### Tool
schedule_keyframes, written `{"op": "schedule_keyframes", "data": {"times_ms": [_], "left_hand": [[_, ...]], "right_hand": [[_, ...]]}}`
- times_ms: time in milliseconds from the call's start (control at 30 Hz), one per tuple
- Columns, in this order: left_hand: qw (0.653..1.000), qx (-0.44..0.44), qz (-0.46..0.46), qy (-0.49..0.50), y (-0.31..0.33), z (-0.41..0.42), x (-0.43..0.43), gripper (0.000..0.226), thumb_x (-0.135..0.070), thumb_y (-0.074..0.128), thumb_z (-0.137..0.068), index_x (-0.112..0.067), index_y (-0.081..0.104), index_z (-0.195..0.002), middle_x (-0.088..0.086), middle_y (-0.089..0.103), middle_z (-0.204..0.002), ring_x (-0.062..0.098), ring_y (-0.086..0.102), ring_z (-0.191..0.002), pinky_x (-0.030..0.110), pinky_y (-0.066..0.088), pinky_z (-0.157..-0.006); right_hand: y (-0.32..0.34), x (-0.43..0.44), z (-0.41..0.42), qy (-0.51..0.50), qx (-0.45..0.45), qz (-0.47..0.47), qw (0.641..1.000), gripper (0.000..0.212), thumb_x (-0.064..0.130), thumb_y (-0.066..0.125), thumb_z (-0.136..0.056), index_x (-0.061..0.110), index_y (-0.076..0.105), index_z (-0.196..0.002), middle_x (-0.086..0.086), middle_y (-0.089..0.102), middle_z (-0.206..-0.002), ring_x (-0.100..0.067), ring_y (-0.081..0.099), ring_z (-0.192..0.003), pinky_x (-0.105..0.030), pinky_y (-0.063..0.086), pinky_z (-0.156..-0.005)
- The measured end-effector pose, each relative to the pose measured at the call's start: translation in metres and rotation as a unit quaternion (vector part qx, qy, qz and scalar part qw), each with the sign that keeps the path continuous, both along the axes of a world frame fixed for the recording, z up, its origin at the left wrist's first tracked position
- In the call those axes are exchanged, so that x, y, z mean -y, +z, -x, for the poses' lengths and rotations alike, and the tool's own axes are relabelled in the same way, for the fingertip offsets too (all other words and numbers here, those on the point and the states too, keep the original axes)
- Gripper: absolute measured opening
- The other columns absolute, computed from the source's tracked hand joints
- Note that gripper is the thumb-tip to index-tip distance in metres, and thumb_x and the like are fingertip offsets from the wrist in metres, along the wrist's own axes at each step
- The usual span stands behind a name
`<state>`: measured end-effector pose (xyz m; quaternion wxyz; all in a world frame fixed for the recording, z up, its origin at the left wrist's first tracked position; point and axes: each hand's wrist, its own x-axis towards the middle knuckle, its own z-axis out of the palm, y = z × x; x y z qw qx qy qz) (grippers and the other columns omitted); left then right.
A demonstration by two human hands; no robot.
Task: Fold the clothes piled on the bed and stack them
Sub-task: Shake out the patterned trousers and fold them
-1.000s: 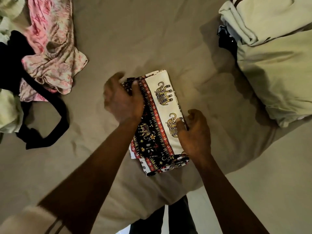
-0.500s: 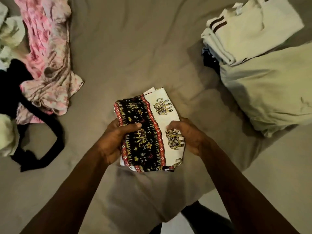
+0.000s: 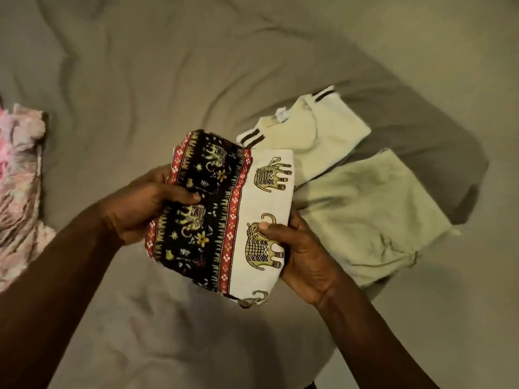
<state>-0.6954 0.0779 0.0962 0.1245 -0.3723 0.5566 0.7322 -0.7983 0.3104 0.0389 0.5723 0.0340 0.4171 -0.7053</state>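
Folded print bundle (image 3: 222, 214) is held up off the bed (image 3: 168, 80), between both hands, just left of the stack (image 3: 351, 186). In this view its far corner overlaps the cream top (image 3: 311, 141).

Left hand (image 3: 140, 209) grips the dark patterned edge, thumb laid across the top, fingers curled underneath and out of sight. Right hand (image 3: 303, 259) grips the white elephant edge the same way, thumb on top and palm cupped below. Both are closed on the cloth, neither tightly.

Handling: thin woven cloth in several layers, light and soft. It probably sags or fans open if carried by one edge. The best hold looks like the one in use, at opposite long sides with fingers under as a shelf and thumbs pinning the layers. The loose corner at the near end looks likeliest to slip out.

Stack: the cream top with dark stripes lies partly over a green piece (image 3: 370, 220). Both are flat but not squared to each other.

Pink garment (image 3: 19, 192) lies rumpled at the left edge, well apart and unfolded.

Judgement: fold done, placing on the stack comes next.
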Motion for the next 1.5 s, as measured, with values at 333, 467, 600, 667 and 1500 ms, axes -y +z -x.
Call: {"op": "schedule_keyframes", "data": {"times_ms": [333,467,600,667,1500], "left_hand": [[0.958,0.108,0.265,-0.032,0.054,0.180,0.117,0.022,-0.012,0.048,-0.098,-0.010,0.068,-0.108,0.010,0.077,-0.080,0.029,0.074,-0.073,0.037,0.057,-0.066],[0.940,0.114,0.322,-0.004,0.031,0.196,0.144,0.034,-0.010,0.060,-0.090,-0.002,0.067,-0.122,0.011,0.075,-0.081,0.025,0.073,-0.065,0.031,0.058,-0.049],[0.959,0.115,0.256,-0.046,0.027,0.205,0.134,0.041,-0.020,0.061,-0.085,-0.008,0.068,-0.123,0.016,0.078,-0.105,0.040,0.072,-0.101,0.048,0.058,-0.087],[0.969,0.085,0.203,-0.110,0.029,0.214,0.111,0.059,-0.026,0.070,-0.076,-0.007,0.066,-0.131,0.022,0.071,-0.125,0.046,0.066,-0.116,0.063,0.051,-0.102],[0.810,-0.157,0.565,-0.020,-0.114,0.033,-0.105,0.053,-0.030,0.063,-0.099,-0.012,0.051,-0.147,0.008,0.052,-0.147,0.025,0.050,-0.136,0.040,0.044,-0.110]], "right_hand": [[0.013,0.155,0.106,-0.133,-0.075,0.067,0.986,0.063,-0.010,0.051,-0.100,0.020,0.040,-0.154,-0.020,0.056,-0.146,-0.027,0.064,-0.112,-0.055,0.051,-0.105],[0.000,0.195,0.121,-0.161,-0.092,0.033,0.982,0.071,-0.005,0.055,-0.093,0.025,0.041,-0.155,-0.015,0.062,-0.142,-0.031,0.064,-0.121,-0.062,0.048,-0.108],[0.021,0.154,0.121,-0.198,-0.181,0.015,0.963,0.074,0.007,0.057,-0.088,0.033,0.041,-0.155,-0.003,0.061,-0.145,-0.026,0.062,-0.129,-0.057,0.048,-0.109],[0.041,0.104,0.116,-0.249,-0.237,-0.017,0.939,0.075,0.006,0.060,-0.091,0.032,0.038,-0.158,0.002,0.056,-0.151,-0.020,0.058,-0.134,-0.054,0.047,-0.112],[-0.024,-0.056,-0.007,-0.220,-0.661,-0.281,0.660,0.050,0.004,0.064,-0.097,0.001,0.046,-0.144,-0.015,0.048,-0.147,-0.032,0.045,-0.141,-0.055,0.041,-0.112]]}}
